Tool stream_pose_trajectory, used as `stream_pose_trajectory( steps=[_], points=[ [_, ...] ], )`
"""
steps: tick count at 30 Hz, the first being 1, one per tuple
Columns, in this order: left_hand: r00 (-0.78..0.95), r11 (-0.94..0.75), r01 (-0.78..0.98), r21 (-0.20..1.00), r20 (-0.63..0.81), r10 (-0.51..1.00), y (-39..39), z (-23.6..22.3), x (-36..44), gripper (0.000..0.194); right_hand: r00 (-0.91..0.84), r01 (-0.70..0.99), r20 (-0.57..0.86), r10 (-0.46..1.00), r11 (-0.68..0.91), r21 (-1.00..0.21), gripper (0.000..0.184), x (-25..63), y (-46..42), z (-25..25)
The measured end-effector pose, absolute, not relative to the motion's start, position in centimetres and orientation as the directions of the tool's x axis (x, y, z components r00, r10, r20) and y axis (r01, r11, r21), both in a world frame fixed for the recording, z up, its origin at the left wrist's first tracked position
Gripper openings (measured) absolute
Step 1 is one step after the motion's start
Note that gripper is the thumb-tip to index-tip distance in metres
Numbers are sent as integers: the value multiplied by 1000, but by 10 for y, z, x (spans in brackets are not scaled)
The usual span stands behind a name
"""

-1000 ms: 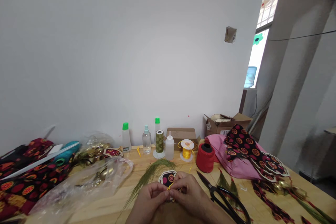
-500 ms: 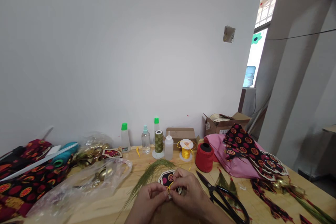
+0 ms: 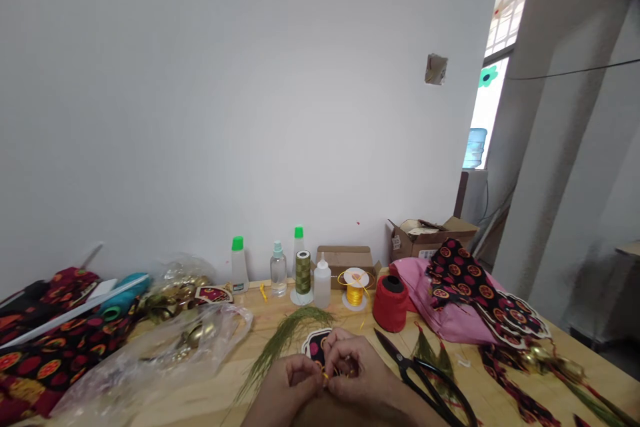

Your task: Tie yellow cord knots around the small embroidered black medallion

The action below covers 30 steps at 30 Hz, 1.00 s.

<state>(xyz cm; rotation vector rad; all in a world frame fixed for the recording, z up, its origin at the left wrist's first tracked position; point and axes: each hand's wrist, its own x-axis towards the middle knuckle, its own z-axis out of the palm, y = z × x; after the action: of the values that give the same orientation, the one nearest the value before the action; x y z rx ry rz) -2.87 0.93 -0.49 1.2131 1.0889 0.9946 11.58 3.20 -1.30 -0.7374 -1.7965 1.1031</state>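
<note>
My left hand [image 3: 293,383] and my right hand [image 3: 357,370] meet low at the middle of the wooden table [image 3: 235,383]. Both are closed in a pinch on a thin yellow cord [image 3: 325,375] between them. Just behind my fingers lies a small black and pink patterned fabric piece [image 3: 316,345] with a white edge, partly hidden by my right hand. A bundle of green threads [image 3: 283,340] fans out to its left.
Black scissors [image 3: 425,377] lie right of my right hand. Behind stand a red thread spool [image 3: 391,293], a yellow cord spool [image 3: 355,287], an olive spool [image 3: 303,272] and small bottles [image 3: 239,263]. Clear plastic bag [image 3: 165,353] and patterned cloth [image 3: 45,353] lie left; pink cloth [image 3: 440,310] right.
My hands have drawn closer together and slightly lower. The yellow cord between them shows shorter, and my right hand covers more of the fabric piece.
</note>
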Motion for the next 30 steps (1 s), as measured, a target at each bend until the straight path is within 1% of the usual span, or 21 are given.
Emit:
stream_pose_trajectory(
  steps=[2, 5, 9, 12, 15, 20, 23, 25, 30],
  points=[
    [198, 102, 10, 995, -102, 975, 9, -4, -28, 10, -488, -74, 346, 801, 357, -931, 1, 118, 33, -12],
    [194, 106, 26, 994, -109, 975, 9, -2, -27, 12, -565, -212, 313, 763, 233, -949, 10, 124, 33, -7],
    [197, 92, 20, 996, -94, 976, 9, -3, -27, 14, -645, -330, 257, 720, 42, -943, 18, 133, 27, 6],
    [171, 95, 13, 995, -96, 981, 10, -9, -27, 14, -686, -377, 266, 677, -19, -926, 18, 141, 22, 17],
    [145, 90, 16, 996, -92, 985, 12, -16, -27, 15, -691, -412, 283, 665, -41, -910, 15, 149, 20, 25],
    [132, 76, 59, 995, -84, 988, 14, -19, -27, 14, -632, -483, 308, 711, -51, -874, 21, 163, 22, 34],
    [123, 81, 76, 994, -91, 988, 12, -14, -26, 14, -543, -585, 351, 763, -44, -810, 28, 170, 23, 39],
    [129, 87, 76, 993, -97, 987, 10, -9, -26, 15, -459, -675, 376, 805, -41, -737, 28, 174, 25, 41],
    [150, 96, 91, 991, -109, 983, 8, -6, -26, 16, -234, -868, 403, 885, -4, -496, 19, 183, 28, 48]
  ],
)
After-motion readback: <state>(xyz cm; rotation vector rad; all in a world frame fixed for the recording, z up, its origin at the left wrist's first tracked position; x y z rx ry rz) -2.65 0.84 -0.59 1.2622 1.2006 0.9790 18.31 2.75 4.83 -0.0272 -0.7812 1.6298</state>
